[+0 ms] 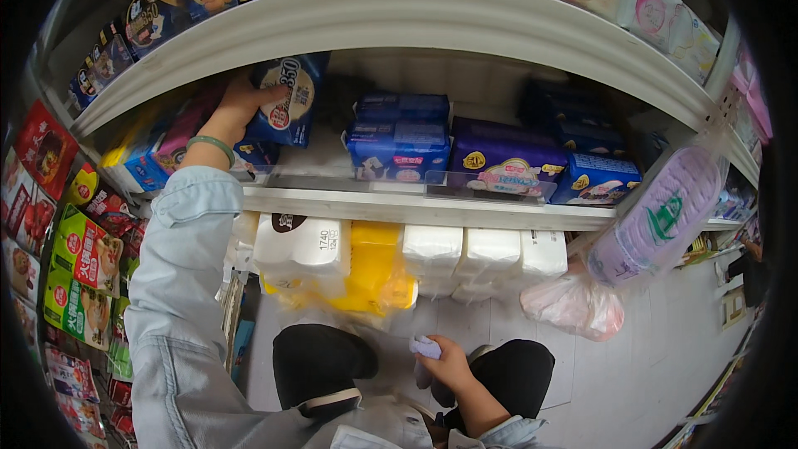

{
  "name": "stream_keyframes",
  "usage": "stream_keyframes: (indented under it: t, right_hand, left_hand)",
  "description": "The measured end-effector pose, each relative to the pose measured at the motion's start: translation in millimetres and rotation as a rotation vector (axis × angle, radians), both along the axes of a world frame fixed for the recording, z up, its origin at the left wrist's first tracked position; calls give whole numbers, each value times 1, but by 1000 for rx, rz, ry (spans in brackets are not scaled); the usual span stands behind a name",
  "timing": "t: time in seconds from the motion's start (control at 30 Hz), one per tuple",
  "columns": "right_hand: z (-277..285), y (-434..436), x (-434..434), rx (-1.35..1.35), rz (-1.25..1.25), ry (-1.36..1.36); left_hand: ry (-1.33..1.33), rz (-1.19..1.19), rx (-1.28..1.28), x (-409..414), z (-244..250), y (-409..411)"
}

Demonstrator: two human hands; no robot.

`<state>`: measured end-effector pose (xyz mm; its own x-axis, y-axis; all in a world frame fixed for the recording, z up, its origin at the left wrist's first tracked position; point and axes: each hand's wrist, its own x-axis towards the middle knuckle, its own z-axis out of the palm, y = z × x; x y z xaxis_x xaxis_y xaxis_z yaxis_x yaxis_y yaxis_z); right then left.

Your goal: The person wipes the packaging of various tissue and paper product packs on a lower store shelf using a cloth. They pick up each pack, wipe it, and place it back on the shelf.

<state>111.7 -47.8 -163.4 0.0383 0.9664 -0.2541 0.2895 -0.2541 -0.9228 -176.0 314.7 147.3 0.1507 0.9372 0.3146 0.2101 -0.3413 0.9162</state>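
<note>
My left hand (246,100) reaches into the shelf bay and grips a dark blue plastic pack (305,93), probably of sanitary pads. The pack is tilted, its printed face towards me, with my thumb across the front. More packs stand close by on the left, partly hidden by my wrist, which wears a green bangle (212,146). Low between my knees, my right hand (450,363) is closed around a crumpled lilac cloth (425,347). Blue packs (399,149) and a purple pack (508,159) stand on the same white shelf (374,199), right of my left hand.
The curved white edge of an upper shelf (424,15) overhangs my left hand. Below are white tissue bundles (433,249) and a yellow pack (374,262). A bagged lilac roll (661,218) hangs at right above a plastic bag (573,305). Food pouches (87,255) hang at left.
</note>
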Motion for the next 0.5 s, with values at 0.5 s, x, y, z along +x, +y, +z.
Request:
stream_keyframes:
  t: [0.5]
  right_hand:
    - [-11,1,-6,-18,24,19]
  left_hand:
    - [909,50,383,-9,-30,-2]
